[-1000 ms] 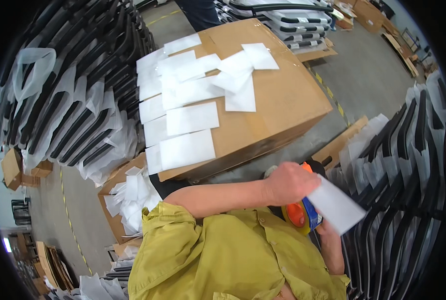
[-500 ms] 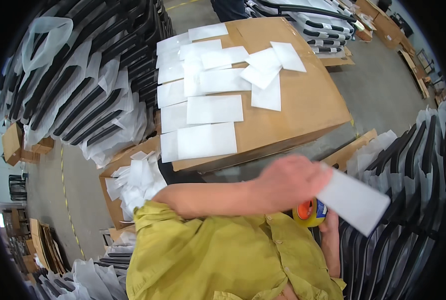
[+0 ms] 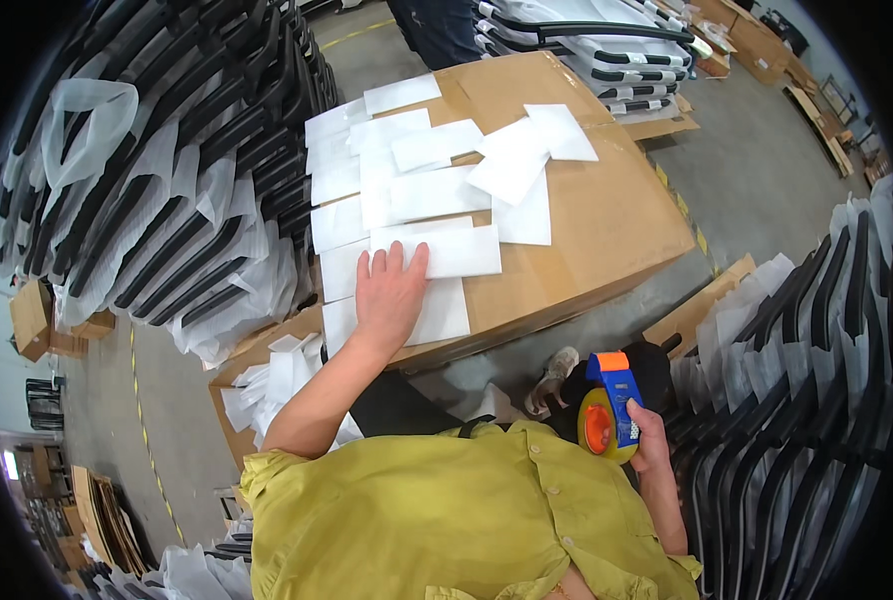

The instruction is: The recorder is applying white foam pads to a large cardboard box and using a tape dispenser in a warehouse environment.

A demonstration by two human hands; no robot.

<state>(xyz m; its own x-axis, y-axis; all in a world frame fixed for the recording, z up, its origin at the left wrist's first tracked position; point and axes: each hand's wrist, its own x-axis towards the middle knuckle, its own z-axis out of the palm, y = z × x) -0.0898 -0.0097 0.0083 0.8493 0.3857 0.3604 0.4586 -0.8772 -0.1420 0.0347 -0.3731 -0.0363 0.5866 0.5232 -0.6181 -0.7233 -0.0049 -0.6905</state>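
Note:
My left hand [image 3: 392, 297] lies palm down with its fingers spread. It touches a white foam sheet [image 3: 467, 250] at the near left of a large cardboard box [image 3: 607, 220]. Several more white sheets [image 3: 432, 195] overlap in rows across the left part of the box top, and a few lie crossed near its middle. Down at the right, beside my body, my right hand [image 3: 651, 437] grips a blue tape dispenser [image 3: 621, 395]. The dispenser has an orange top piece and a yellowish tape roll with an orange-red core.
Stacks of black curved frames wrapped in white film stand at the left [image 3: 167, 220], right [image 3: 797, 390] and far side [image 3: 617, 50]. An open carton [image 3: 229, 412] of white sheets is near my left elbow. A person's dark-clothed legs [image 3: 432, 30] show beyond the box.
My left hand has moved from the right onto the box's left part. The white sheet it gripped is out of its fingers. My right hand's tape dispenser now shows fully.

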